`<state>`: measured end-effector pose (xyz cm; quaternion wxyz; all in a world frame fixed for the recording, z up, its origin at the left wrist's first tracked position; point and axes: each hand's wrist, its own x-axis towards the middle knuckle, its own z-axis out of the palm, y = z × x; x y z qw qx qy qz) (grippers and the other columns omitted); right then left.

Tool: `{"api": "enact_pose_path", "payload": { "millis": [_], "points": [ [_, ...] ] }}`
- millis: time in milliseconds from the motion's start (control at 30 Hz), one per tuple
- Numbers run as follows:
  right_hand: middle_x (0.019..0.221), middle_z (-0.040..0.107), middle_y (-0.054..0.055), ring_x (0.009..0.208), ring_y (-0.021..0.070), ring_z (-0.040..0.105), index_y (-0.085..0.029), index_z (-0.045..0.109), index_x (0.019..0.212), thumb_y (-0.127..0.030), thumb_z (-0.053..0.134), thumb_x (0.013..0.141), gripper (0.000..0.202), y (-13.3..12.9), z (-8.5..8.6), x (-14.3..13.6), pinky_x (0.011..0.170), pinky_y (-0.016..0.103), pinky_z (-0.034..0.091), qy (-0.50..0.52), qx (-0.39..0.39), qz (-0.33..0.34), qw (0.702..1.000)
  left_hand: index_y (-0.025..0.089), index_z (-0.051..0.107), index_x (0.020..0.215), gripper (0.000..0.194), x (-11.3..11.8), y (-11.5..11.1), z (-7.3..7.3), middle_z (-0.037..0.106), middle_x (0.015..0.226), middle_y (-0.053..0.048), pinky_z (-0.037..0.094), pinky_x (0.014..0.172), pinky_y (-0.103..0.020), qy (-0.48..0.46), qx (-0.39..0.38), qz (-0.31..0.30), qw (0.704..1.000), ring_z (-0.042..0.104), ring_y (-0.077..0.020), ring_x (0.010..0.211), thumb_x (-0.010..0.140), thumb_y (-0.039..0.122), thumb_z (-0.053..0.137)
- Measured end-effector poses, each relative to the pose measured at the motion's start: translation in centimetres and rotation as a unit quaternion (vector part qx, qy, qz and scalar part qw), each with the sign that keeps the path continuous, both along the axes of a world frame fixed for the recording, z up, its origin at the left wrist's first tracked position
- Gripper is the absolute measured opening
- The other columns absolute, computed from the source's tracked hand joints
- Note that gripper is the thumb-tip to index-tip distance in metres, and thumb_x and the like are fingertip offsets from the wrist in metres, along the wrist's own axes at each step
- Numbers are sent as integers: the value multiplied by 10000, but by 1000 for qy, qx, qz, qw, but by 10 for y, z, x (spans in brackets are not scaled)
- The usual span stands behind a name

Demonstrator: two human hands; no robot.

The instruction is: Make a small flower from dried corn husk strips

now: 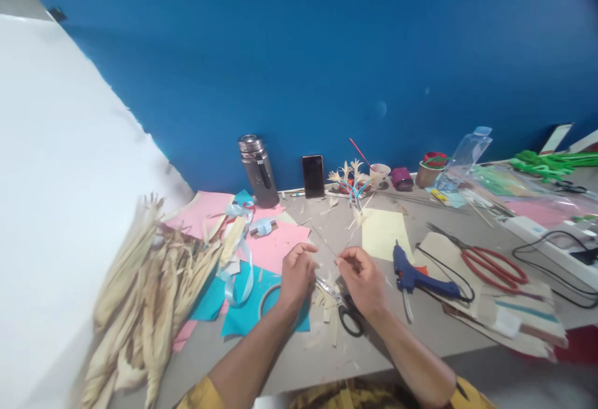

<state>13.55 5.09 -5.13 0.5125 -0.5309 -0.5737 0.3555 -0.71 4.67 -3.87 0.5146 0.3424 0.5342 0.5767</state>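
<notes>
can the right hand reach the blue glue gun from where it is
Probably yes: the blue glue gun lies just right of the right hand, with bare tabletop between and nothing visibly blocking, though that hand seems to pinch a thin strand.

The left hand curls just left of the scissors; the right hand, thumb and forefinger drawn together, bends just right of them. Both forearms slant inward.
</notes>
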Motion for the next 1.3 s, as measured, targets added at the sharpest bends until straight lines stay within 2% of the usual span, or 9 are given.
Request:
{"api": "enact_pose_path", "payload": {
  "millis": [200, 367, 600, 733, 900, 967, 1067, 1233, 1300],
  "points": [
    [656, 630, -5, 558, 142, 529, -188, 629, 773, -356, 630, 794, 170, -1, 2, 1, 566, 249, 424, -10, 6, -8, 1000, 155, 670, 795, 170, 3, -3, 0, 603, 591, -1, 443, 546, -245, 107, 49, -59, 991, 541, -122, 516, 781, 293, 571],
    [659, 629, -5, 587, 148, 542, -197, 616, 760, -333, 612, 809, 145, -1, 1, 1, 578, 250, 427, -26, 23, -9, 999, 159, 729, 764, 120, 4, -4, 6, 631, 652, -8, 440, 589, -252, 157, 68, -36, 985, 545, -129, 583, 678, 239, 703],
    [669, 635, -3, 594, 151, 564, -196, 624, 767, -336, 596, 805, 147, 0, 2, 1, 594, 257, 442, -26, 12, -6, 1000, 168, 780, 712, 104, 5, -7, 5, 728, 709, -68, 490, 645, -295, 163, 67, -74, 982, 621, -180, 629, 681, 194, 684],
    [669, 638, 1, 597, 154, 580, -196, 620, 760, -342, 587, 803, 156, -1, 5, 0, 596, 257, 452, -19, 8, -2, 1000, 168, 772, 761, 174, 3, -7, 0, 716, 713, -57, 487, 626, -284, 150, 69, -88, 982, 600, -160, 594, 735, 199, 602],
    [643, 624, -4, 558, 145, 554, -192, 633, 779, -338, 588, 801, 155, -2, 6, -1, 546, 246, 434, -13, 8, -10, 1000, 170, 710, 878, 219, 1, -9, 1, 484, 527, 38, 363, 497, -229, 155, 42, -53, 986, 449, -124, 489, 823, 263, 520],
    [656, 636, 0, 566, 145, 558, -192, 637, 789, -327, 587, 808, 146, -2, 5, -1, 545, 243, 439, -9, 13, -13, 1000, 175, 689, 927, 216, 1, -10, 2, 448, 511, 58, 332, 482, -222, 161, 33, -58, 985, 416, -116, 467, 837, 303, 540],
    [658, 640, 0, 579, 146, 563, -196, 632, 782, -313, 590, 812, 128, -2, 5, 0, 558, 242, 446, -13, 23, -14, 1000, 174, 688, 941, 232, 2, -10, 4, 497, 545, 43, 372, 515, -231, 175, 44, -70, 981, 471, -129, 506, 830, 348, 583],
    [659, 636, 3, 563, 138, 551, -196, 621, 760, -313, 580, 808, 133, -2, 8, -1, 545, 236, 439, -3, 22, -7, 1000, 173, 690, 974, 261, 3, -7, 5, 668, 774, -39, 475, 624, -274, 155, 48, -34, 986, 591, -158, 630, 780, 262, 539],
    [657, 633, 0, 555, 133, 547, -195, 622, 764, -306, 577, 806, 127, -2, 9, -2, 538, 230, 436, 1, 18, -8, 1000, 168, 690, 902, 236, 2, -8, 7, 640, 689, -25, 461, 582, -266, 142, 33, -45, 988, 572, -156, 582, 762, 245, 516]
  ]
}}
